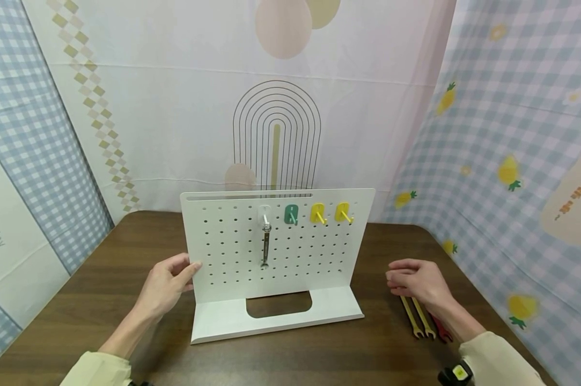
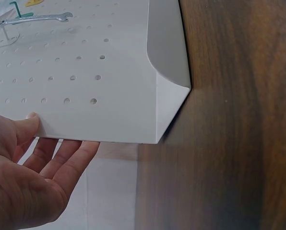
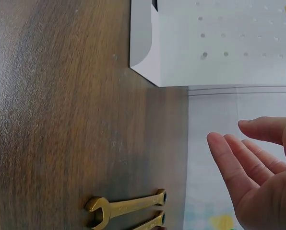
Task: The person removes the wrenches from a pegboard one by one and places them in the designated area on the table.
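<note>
My left hand [image 1: 167,281] pinches the left edge of a white pegboard stand [image 1: 222,321], its thumb [image 2: 30,125] on the front face and the other fingers behind. A silver wrench [image 1: 266,247] hangs upright from the white hook [image 1: 264,215] on the board. To the right of it are a green hook [image 1: 291,214] and two yellow hooks [image 1: 317,213], all bare. My right hand [image 1: 420,281] hovers over two gold wrenches [image 1: 411,317] and a red wrench [image 1: 441,328] on the table. In the right wrist view its thumb and fingers are apart, holding nothing; one gold wrench [image 3: 133,205] lies below.
The stand sits on a dark brown wooden table [image 1: 271,359]. A white patterned cloth [image 1: 174,123] hangs behind it. Checked cloth [image 1: 478,177] with pineapple prints hangs on the right, close to the right arm. More checked cloth [image 1: 39,107] is on the left.
</note>
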Demonstrator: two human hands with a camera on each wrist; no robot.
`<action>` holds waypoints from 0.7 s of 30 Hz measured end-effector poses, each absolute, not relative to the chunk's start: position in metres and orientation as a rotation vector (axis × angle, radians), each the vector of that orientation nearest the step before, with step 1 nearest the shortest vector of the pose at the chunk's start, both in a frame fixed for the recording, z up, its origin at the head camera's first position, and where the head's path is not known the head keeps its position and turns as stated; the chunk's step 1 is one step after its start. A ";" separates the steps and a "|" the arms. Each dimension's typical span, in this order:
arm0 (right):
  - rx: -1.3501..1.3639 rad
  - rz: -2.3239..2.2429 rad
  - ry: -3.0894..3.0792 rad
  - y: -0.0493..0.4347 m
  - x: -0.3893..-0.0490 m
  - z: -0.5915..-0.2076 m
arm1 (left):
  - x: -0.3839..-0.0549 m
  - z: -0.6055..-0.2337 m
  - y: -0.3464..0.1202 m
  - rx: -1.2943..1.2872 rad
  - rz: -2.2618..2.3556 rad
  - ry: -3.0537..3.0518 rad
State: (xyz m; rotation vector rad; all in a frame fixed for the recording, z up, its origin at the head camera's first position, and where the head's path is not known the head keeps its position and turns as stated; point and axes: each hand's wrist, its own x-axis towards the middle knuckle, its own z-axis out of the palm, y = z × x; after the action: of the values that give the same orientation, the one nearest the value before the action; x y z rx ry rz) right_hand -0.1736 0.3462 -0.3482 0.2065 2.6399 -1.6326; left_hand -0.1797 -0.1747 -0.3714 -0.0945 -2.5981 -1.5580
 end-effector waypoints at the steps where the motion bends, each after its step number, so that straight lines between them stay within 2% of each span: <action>1: 0.205 -1.638 2.638 0.345 -0.174 -0.348 | -0.180 -0.371 -0.175 -0.094 -1.559 -2.597; 21: 0.012 -1.795 2.543 0.318 -0.171 -0.337 | -0.181 -0.371 -0.175 -0.115 -1.565 -2.594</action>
State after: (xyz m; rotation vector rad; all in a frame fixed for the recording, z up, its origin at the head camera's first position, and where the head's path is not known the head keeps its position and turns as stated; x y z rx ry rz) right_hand -0.1712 0.3176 -0.3373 0.0120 2.5426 -1.7949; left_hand -0.1807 -0.1752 -0.3713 -0.1149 -2.5944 -1.5653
